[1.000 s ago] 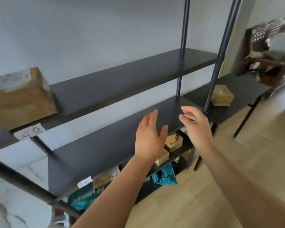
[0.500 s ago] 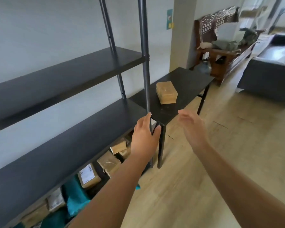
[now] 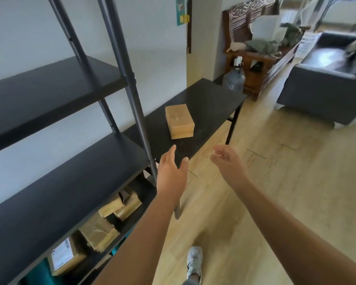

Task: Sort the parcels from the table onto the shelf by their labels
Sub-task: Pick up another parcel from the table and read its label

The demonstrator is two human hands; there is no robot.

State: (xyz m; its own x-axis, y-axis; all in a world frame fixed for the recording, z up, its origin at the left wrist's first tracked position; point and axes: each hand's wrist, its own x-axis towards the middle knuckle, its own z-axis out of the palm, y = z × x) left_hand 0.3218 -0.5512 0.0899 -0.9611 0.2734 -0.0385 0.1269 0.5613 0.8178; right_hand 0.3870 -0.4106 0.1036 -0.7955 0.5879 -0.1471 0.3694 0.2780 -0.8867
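A brown cardboard parcel [image 3: 179,121] lies alone on the black table [image 3: 212,103] just right of the shelf. My left hand [image 3: 171,175] is stretched out in front of the table's near edge, fingers apart, holding nothing. My right hand [image 3: 227,163] hovers to its right above the floor, also open with nothing in it. Both hands are short of the parcel. The black shelf [image 3: 56,194] with grey posts fills the left side; its two upper boards in view are bare.
Several brown parcels [image 3: 100,231] and a teal bag [image 3: 36,274] sit on the shelf's bottom level. A water bottle [image 3: 234,79], a carved wooden bench [image 3: 261,64] and a dark sofa [image 3: 327,79] stand beyond the table. My shoe [image 3: 194,262] is on the wooden floor.
The view has swung right, away from the shelf and its upper parcel, toward the table. The table's parcel now looms nearer and both open hands reach toward it.
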